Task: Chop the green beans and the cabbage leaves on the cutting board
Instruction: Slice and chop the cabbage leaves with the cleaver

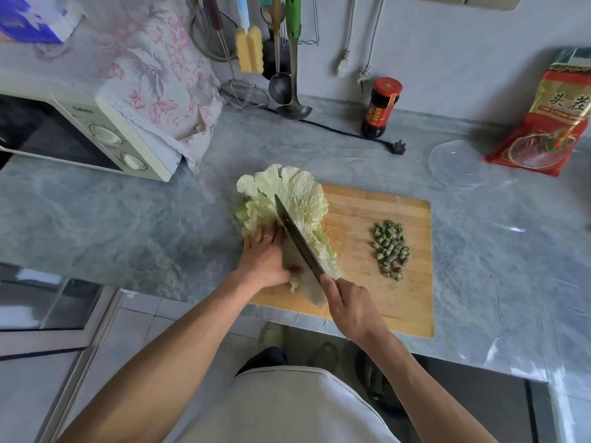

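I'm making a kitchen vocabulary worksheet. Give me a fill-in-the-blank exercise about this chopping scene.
1. The right hand grips a ____.
2. The left hand presses down the ____ leaves.
3. The chopped green beans lie on the cutting board, to the ____ of the cabbage.
4. The jar by the wall has a ____ lid.

Missing words: knife; cabbage; right; red

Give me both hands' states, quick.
Left hand: open, pressing flat on the cabbage leaves.
Right hand: closed around the cleaver handle.
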Demonstrator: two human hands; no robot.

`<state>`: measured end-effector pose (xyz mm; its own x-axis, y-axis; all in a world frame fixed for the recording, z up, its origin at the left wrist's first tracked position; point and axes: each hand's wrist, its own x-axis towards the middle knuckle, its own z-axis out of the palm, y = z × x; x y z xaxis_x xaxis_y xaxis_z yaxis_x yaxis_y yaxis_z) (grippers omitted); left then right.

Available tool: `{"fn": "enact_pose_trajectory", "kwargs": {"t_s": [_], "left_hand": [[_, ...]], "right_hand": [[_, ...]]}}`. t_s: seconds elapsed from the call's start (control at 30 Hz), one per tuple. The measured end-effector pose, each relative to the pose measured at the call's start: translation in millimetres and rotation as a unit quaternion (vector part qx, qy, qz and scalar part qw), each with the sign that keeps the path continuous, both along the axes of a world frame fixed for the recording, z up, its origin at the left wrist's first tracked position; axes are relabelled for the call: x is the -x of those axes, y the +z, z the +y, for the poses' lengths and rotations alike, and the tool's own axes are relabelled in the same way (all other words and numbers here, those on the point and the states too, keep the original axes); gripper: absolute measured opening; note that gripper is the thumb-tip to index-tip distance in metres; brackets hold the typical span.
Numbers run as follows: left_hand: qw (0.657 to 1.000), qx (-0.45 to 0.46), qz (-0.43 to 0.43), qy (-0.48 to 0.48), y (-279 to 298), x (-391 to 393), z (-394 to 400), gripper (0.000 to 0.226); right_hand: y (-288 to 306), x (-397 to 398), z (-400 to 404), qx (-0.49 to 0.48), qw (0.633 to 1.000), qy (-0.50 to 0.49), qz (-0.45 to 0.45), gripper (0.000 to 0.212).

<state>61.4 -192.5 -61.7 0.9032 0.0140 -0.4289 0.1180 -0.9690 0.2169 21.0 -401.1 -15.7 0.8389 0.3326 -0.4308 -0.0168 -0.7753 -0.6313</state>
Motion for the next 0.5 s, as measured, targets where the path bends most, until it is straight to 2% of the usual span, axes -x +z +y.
{"fn": "enact_pose_trajectory", "kwargs": {"t_s": [0.13,0.27,0.4,0.5], "left_hand": [[1.0,-0.02,-0.02,-0.007,2.6,-0.1,0.0,0.125],[0.996,-0.073,-0.043,-0.001,12.6,-5.6,-0.2,0.139],[0.994,-0.102,-0.01,-0.025,15.2,-22.1,4.7,0.158],[0.994,-0.102,0.023,-0.039,14.5,-26.0,9.3,0.155]], "right_hand": [[-4.2,3.7,-1.7,-0.027,0.999,-0.005,-0.034,0.057],[-9.2,7.5,-5.7,-0.05,0.997,-0.024,-0.045,0.059],[-8.9,8.1,-5.6,-0.063,0.997,-0.041,-0.034,0.063],[-10.1,11.2,-5.8,-0.071,0.996,-0.044,-0.04,0.07]]}}
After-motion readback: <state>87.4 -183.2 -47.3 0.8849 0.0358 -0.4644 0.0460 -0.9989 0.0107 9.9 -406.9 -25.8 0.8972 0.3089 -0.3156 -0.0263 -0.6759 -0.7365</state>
